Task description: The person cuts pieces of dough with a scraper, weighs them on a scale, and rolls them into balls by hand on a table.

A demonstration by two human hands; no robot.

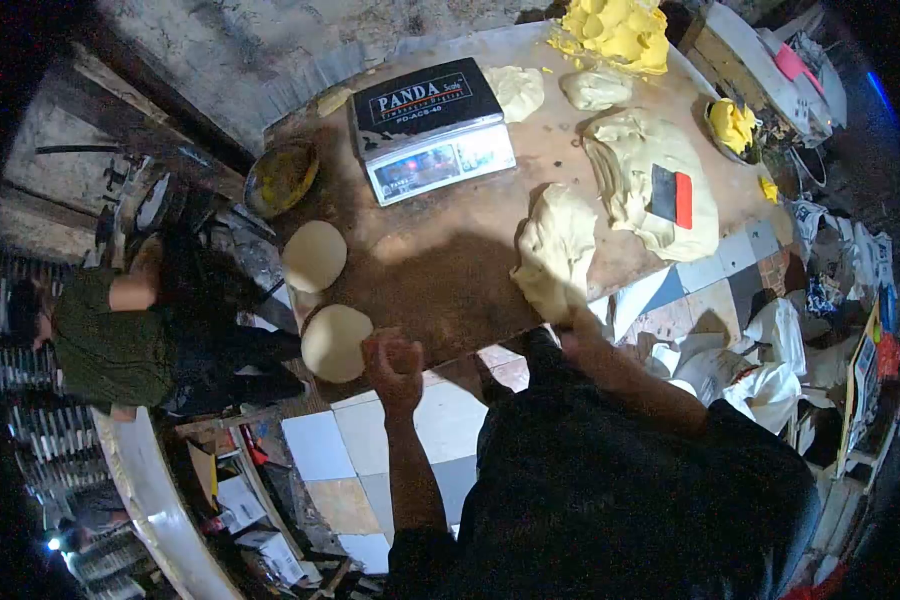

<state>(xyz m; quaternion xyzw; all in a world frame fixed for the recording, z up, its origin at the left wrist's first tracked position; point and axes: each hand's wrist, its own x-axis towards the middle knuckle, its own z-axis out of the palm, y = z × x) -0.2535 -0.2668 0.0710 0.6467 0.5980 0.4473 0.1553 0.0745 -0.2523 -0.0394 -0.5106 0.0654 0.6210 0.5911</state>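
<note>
Two pale round dough balls lie along the left side of the wooden table (420, 290): an upper dough ball (314, 256) and a lower dough ball (336, 344). Right beside the lower one is my left hand (395, 362), its fingers loosely curved and apart. My right hand (576, 328) is at the near end of a long lump of dough (556, 245) by the table edge; its fingers are dim and partly hidden. A bigger dough mass (660, 150) spreads farther right, with a red-handled dough scraper (672, 197) lying on it.
A digital scale (425, 125) stands at the back, left of smaller dough pieces (596, 90). A yellow soft mass (615, 35) sits at the far edge. Bowls (282, 178) (732, 130) flank the table. Another person (115, 330) is at left; bags (760, 390) lie at right.
</note>
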